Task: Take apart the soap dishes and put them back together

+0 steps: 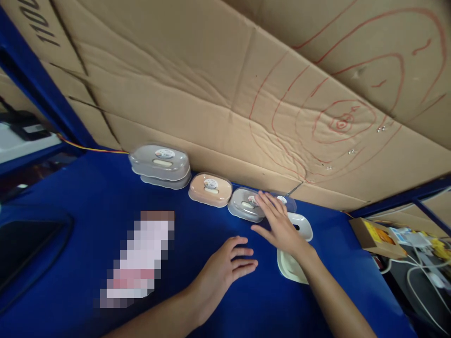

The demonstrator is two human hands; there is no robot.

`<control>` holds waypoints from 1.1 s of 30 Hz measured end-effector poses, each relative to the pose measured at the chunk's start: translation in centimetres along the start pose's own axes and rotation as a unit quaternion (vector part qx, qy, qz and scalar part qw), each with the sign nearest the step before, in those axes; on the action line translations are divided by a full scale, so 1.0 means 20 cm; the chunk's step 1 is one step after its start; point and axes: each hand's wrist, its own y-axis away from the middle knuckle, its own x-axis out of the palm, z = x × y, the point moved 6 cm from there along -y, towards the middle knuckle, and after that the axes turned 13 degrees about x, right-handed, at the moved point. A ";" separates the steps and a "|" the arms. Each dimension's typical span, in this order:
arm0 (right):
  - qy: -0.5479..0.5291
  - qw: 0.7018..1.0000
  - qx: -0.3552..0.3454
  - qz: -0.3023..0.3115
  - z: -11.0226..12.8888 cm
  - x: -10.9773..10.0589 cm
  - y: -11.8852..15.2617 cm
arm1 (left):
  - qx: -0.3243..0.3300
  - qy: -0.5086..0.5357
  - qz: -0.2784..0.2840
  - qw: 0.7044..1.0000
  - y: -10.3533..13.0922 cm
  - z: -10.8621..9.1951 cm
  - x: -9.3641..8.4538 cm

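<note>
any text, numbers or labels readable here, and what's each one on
"110" or so, cut off by the picture's edge: black print on the cardboard sheet.
Round stickers on the soap box lids: too small to read.
Red rings drawn on the cardboard: no words.
Yellow carton: print blurred.

glossy plastic soap boxes [210, 189], creased cardboard [211, 94].

blue table [105, 197], soap boxes [210, 189], white trays [289, 265]
</note>
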 end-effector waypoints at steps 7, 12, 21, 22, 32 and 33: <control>0.005 0.996 0.092 0.019 -0.04 -0.02 0.65 | -0.054 -0.011 0.059 0.997 0.01 0.09 -0.04; -0.070 0.996 0.042 -0.019 0.12 0.00 0.65 | -0.118 -0.025 0.083 0.989 0.03 0.11 -0.04; -0.207 0.974 -0.093 -0.023 0.17 -0.07 0.40 | -0.097 0.006 -0.027 0.995 0.03 0.04 0.02; -0.187 0.981 -0.022 -0.050 0.05 -0.08 0.38 | -0.085 0.001 -0.044 0.995 0.03 0.03 0.01; -0.096 0.983 0.149 -0.052 -0.40 0.03 0.38 | -0.049 -0.007 -0.109 0.993 0.04 -0.01 0.00; -0.101 0.983 0.144 -0.049 -0.37 0.04 0.38 | -0.053 0.007 -0.085 0.995 0.04 0.00 0.01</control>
